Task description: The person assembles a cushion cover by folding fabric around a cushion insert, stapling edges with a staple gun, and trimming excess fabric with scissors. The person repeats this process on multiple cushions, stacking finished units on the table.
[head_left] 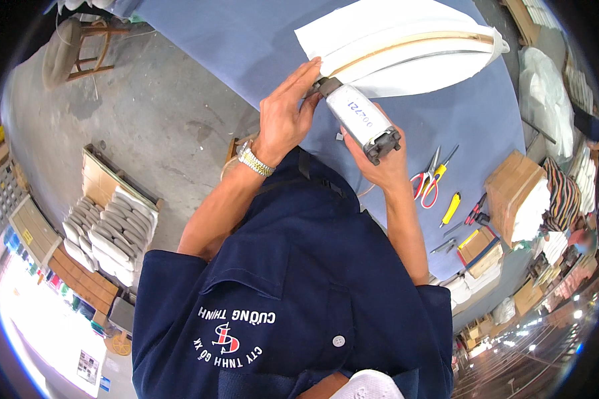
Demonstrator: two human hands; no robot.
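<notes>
My right hand [386, 156] is wrapped round a silver-and-black pneumatic stapler [359, 114], held at a slant with its nose toward the far left. That nose meets the near end of a curved piece covered in white fabric [406, 76], with a bare wood strip [412, 48] along its middle. At this same end my left hand [289, 100] grips the piece, fingers straight along one side and thumb on the other, close to the stapler nose. The exact contact under the nose is hidden.
The piece lies on a blue-covered table [226, 46]. To the right are scissors [427, 178], a yellow cutter knife [451, 209], red-handled pliers [476, 209] and a cardboard box [512, 189]. Grey cushions [116, 229] are stacked at the left; a stool [80, 50] stands far left.
</notes>
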